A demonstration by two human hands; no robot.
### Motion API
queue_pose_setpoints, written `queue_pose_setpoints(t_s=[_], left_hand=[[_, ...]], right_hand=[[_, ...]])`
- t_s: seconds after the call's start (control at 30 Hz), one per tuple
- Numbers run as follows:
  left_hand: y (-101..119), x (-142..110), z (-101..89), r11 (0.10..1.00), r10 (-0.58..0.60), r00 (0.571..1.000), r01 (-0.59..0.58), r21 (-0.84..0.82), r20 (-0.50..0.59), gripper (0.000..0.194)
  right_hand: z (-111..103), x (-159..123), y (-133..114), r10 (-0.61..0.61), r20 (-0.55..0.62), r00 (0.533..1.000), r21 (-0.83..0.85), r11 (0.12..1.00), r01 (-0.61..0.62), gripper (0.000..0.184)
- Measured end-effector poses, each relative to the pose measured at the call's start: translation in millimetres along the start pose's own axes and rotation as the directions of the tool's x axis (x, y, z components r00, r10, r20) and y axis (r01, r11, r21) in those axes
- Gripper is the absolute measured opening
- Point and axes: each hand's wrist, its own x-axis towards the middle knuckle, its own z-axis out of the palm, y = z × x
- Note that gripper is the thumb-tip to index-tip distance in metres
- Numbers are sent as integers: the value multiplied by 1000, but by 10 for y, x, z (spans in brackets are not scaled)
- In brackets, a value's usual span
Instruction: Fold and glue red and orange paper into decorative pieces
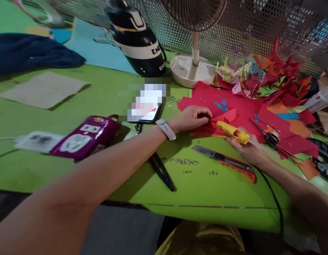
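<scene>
My right hand [246, 148] grips a yellow hot glue gun [231, 131], with a clear glue stick showing at its back and a black cord trailing down. Its nozzle points left, close to the fingertips of my left hand [194, 117]. Those curled fingers pinch the left end of a small folded piece of red paper [227, 116]. Beneath it lie larger red paper sheets [243, 102] with tiny blue bits [221, 105] on them. A utility knife [225, 162] with an orange edge, blade out, lies just below the glue gun. Black-handled scissors [270, 139] rest right of my right hand.
Folded paper scraps [270, 71] pile at the back right beside a white fan [192, 71]. A black bottle [140, 46], a phone [149, 102] and a purple power socket [86, 138] stand or lie leftward. Black tweezers [161, 171] lie near the green table's front edge [196, 206].
</scene>
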Motion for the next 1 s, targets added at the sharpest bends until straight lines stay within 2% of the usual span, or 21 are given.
queue_pose_setpoints(t_s=[0.47, 0.57, 0.7, 0.83, 1.0], left_hand=[[-25, 2, 13, 1000, 4, 1000, -4, -18, -4, 21], [-30, 7, 10, 1000, 12, 1000, -12, -17, 3, 21], [-39, 14, 3, 999, 28, 1000, -28, -17, 14, 21], [-22, -6, -5, 997, 65, 998, -65, -37, 11, 22], [57, -41, 13, 993, 110, 992, -106, -60, 63, 36]], right_hand=[[-2, -16, -7, 9, -30, 999, 11, 1000, -8, 38], [-31, -51, -21, -69, -71, 995, -15, 998, 69, 39], [-117, -83, -62, -216, -97, 971, -132, 970, 203, 33], [-225, -69, -77, -326, -149, 934, -269, 922, 278, 29], [-409, -129, -37, -423, -199, 884, -429, 849, 310, 30]])
